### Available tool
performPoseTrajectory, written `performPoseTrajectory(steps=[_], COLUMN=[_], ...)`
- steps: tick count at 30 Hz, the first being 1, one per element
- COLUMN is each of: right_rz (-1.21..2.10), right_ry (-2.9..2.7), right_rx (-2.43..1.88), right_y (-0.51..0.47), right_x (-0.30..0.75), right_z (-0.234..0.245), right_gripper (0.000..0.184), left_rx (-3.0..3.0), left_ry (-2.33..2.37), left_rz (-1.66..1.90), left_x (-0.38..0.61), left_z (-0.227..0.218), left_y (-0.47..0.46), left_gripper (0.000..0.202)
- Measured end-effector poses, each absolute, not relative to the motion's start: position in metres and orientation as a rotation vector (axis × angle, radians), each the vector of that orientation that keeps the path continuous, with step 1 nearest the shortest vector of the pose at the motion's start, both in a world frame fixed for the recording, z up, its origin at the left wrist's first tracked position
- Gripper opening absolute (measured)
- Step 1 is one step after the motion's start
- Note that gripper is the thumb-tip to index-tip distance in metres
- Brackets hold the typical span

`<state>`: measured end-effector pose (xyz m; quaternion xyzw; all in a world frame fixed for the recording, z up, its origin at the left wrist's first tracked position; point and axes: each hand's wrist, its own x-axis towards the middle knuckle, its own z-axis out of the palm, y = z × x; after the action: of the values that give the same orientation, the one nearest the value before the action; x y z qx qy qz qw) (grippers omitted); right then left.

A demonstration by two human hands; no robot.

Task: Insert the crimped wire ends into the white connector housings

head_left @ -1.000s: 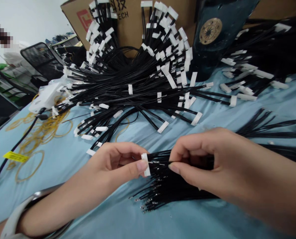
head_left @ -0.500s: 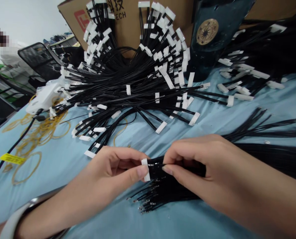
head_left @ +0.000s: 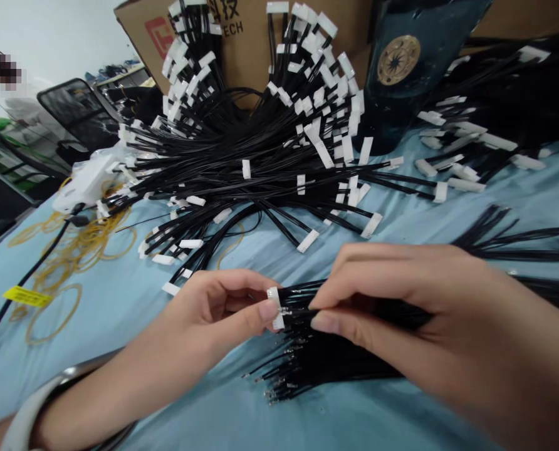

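Through the head camera I have the left hand (head_left: 227, 313) in front of the pile (head_left: 242, 144), thumb and fingers clamped on a white plug (head_left: 273, 295). That plug is held upright on the near side of the pile, with black wires running to its far end.

My right hand (head_left: 392, 294) is also in front of the pile, just right of the plug. Its thumb and forefinger tips come close together about one wire (head_left: 303, 312), whose metal end sits beside the plug; I can't tell whether they grip it, or whether that end is inside.

Under the right hand, nearer me than the pile, lies a bundle (head_left: 336, 357), metal tips pointing left. Behind the pile stands a carton (head_left: 249, 56); just right of it, a dark cup (head_left: 420, 69); farther right, a second heap (head_left: 519, 100) of wires with white plugs. At the left end I see a white power strip (head_left: 84, 188), and nearer me, rubber bands (head_left: 91, 235). Blue cloth (head_left: 185, 351) lies under the pile.
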<state>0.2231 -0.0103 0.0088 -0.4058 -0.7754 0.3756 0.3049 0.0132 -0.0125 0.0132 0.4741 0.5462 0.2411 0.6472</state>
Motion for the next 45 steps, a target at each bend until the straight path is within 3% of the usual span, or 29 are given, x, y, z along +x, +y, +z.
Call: performPoseTrajectory(steps=[11,37,45], right_rz=[1.109,1.228,1.496], right_ry=[-2.054,-1.935,-1.666], right_rx=[-1.361,-1.315,-1.390], right_y=[-0.016,-0.017,-0.021], right_x=[0.221,0.222,0.216], right_z=[0.001,0.006,-0.007], right_gripper=[0.026,0.026,0.021], left_rx=[1.067,1.071,1.144], left_ry=[1.240,1.287,1.294], left_rz=[0.518,0.535,0.548], left_x=[0.014,0.014,0.011], left_z=[0.015,0.013,0.013], left_y=[-0.012,-0.014,-0.012], left_gripper=[0.007,0.009,0.005])
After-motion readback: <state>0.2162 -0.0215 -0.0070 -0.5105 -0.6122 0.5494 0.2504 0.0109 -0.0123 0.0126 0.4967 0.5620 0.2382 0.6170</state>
